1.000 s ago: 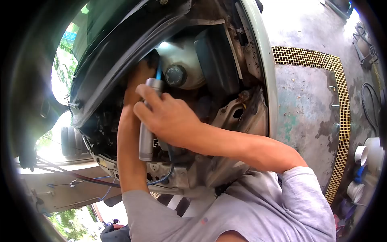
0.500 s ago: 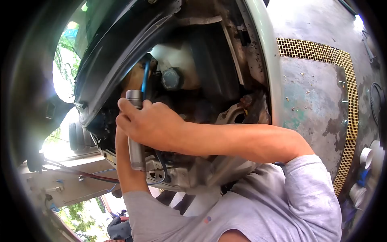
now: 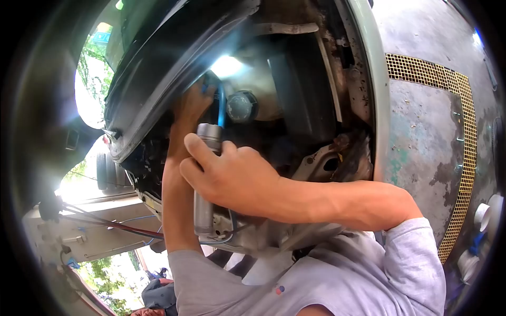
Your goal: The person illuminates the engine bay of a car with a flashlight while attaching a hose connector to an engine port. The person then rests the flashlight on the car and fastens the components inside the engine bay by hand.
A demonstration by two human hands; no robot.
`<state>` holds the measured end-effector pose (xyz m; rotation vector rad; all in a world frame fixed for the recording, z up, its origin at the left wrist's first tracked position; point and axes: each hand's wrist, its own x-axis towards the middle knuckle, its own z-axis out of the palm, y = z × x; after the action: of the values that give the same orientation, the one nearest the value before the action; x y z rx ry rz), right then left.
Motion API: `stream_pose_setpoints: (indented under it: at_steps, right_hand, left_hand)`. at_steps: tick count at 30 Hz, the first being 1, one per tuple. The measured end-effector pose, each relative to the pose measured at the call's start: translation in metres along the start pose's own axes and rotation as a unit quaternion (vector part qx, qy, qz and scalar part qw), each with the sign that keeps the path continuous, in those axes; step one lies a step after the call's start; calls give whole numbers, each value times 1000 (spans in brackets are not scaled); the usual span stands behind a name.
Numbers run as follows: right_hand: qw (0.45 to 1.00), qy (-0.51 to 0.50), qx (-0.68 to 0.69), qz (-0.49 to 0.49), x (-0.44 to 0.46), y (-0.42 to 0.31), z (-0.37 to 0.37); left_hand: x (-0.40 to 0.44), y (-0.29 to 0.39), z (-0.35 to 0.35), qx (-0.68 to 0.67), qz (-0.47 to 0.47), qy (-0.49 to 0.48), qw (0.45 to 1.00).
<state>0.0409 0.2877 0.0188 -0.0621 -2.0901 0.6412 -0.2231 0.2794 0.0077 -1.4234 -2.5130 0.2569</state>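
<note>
My right hand (image 3: 232, 176) is wrapped round a grey metal cylinder (image 3: 203, 218), held upright over the open engine bay. A blue hose (image 3: 222, 108) runs up from behind the cylinder's top and bends over towards my left hand (image 3: 199, 100). Deeper in the bay, that hand's fingers are closed around the hose's upper end, partly in shadow. Just right of the hose is a round dark cap (image 3: 242, 107) on a pale tank (image 3: 266, 97). Bright glare lies above the cap.
A black panel (image 3: 174, 63) edges the bay on the left, and the pale car body edge (image 3: 377, 105) on the right. Beyond lies a yellow floor grating (image 3: 466, 137). Red and blue lines (image 3: 118, 226) cross at lower left, near a person in dark clothing (image 3: 161, 295).
The whole view has shifted right and slightly down. The cylinder has moved a little right relative to the cap. The blue hose now curves over at its top, and my left hand shows more clearly.
</note>
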Motion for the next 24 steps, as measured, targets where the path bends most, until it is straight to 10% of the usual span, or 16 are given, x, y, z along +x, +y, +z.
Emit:
stream_pose_setpoints:
  at_steps: [24]
  right_hand:
    - [996, -82, 14, 14, 9, 1, -11]
  left_hand:
    - [8, -17, 11, -120, 99, 77, 985]
